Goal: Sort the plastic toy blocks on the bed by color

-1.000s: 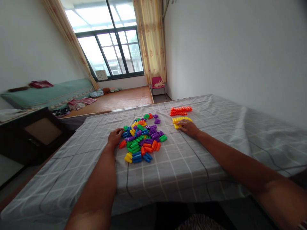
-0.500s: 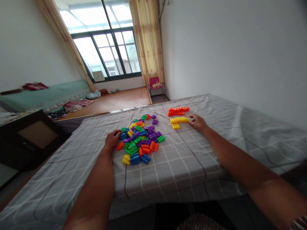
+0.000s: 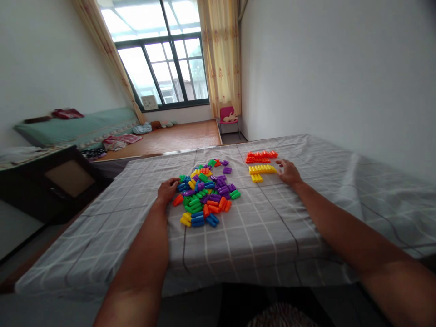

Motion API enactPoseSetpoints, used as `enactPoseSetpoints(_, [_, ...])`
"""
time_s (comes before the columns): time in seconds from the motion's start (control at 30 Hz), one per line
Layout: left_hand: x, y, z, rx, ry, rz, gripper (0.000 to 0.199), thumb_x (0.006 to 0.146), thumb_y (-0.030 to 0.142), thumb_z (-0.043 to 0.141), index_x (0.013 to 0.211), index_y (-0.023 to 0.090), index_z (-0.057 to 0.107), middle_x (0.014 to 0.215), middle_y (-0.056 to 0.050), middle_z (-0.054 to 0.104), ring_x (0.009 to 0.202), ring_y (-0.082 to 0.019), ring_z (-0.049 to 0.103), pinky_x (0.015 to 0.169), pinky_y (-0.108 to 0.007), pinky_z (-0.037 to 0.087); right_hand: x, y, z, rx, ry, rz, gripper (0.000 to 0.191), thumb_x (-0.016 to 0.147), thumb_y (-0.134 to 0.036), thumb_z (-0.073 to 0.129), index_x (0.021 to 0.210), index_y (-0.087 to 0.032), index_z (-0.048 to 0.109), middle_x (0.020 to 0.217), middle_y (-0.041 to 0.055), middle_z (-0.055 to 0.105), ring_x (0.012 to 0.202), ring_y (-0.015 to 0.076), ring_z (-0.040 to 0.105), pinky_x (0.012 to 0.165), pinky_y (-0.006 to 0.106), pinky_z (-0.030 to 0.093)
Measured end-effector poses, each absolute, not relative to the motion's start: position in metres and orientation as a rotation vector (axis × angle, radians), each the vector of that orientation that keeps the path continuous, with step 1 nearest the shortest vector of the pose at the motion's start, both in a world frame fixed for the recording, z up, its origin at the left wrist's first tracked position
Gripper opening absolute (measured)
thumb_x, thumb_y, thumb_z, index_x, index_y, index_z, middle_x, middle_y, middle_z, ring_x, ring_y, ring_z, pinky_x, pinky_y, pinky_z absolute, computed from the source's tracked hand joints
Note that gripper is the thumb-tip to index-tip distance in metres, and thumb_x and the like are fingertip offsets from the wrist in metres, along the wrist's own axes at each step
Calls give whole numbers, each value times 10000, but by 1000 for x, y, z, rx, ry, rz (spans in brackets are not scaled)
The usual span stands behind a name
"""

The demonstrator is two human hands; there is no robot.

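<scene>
A mixed pile of plastic building blocks (image 3: 204, 193) in green, blue, purple, orange and yellow lies on the grey checked cloth (image 3: 245, 236). At the pile's left edge rests my left hand (image 3: 168, 189), its loosely bent fingers beside green and blue blocks; I see nothing held. To the right of the pile, orange blocks (image 3: 260, 157) are lined up in rows. Nearer to me is a row of yellow blocks (image 3: 262, 170), with a shorter yellow group (image 3: 257, 178) before it. My right hand (image 3: 289, 173) is at the right end of the yellow row, fingers apart and fingertips close to the last block.
A single purple block (image 3: 227, 170) lies between the pile and the rows. Beyond the table are a low wooden platform (image 3: 187, 134), a pink chair (image 3: 229, 116) and a window. A dark cabinet (image 3: 51, 181) stands to the left, a white wall (image 3: 334, 68) to the right.
The whole view has shifted slightly, so everything appears farther right. Both hands keep their places, the left by the pile and the right at the end of the yellow row.
</scene>
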State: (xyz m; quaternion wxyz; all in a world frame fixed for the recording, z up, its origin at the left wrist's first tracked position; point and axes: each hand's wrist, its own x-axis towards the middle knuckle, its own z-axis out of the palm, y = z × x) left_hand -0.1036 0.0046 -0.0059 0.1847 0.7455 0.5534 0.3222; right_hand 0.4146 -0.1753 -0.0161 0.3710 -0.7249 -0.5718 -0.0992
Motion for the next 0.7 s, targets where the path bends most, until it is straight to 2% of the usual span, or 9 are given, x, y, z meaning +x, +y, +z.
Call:
enactPoseSetpoints(0.1, [-102,5,-7,2106,1592,895,357,804,345,492,1051,208,711,958,-22,752,882,-191,674,753,-253,507,385,-178,-3,-1733,-1551,-386,374,752,-88,489,1100,-130,619,1070,126,660,949,239,600,952,406,439])
enactPoseSetpoints(0.27, [-100,4,-7,2082,1584,895,355,808,319,496,1067,200,707,968,-29,751,867,-184,677,764,-252,503,286,-177,24,-1409,-2074,-102,231,874,-217,517,1041,-195,676,1044,85,689,1018,230,582,946,370,426])
enactPoseSetpoints(0.4, [-99,3,-7,2080,1582,900,347,816,306,494,1073,209,706,968,-26,751,883,-185,676,757,-253,504,214,-162,39,-1192,-2370,5,227,902,-214,514,1011,-222,714,992,70,708,981,213,579,895,335,420])
enactPoseSetpoints(0.5, [-99,2,-7,2087,1579,894,349,816,299,494,1073,198,708,964,-36,750,882,-189,675,745,-257,499,183,-143,42,-1238,-2488,-3,242,903,-202,504,997,-221,726,991,70,713,969,207,587,862,314,415])
enactPoseSetpoints(0.6, [-99,2,-8,2090,1575,904,348,809,300,498,1064,199,713,969,-38,750,891,-195,672,760,-267,499,167,-127,43,-1416,-2544,-12,233,907,-291,509,982,-226,721,993,71,714,1040,250,575,819,324,426])
enactPoseSetpoints(0.7, [-99,4,-9,2089,1556,915,351,808,309,497,1062,207,717,969,-35,750,883,-195,673,768,-270,502,161,-117,45,-1548,-2527,62,259,866,-368,570,1046,-233,697,1016,70,711,1064,283,571,773,326,440])
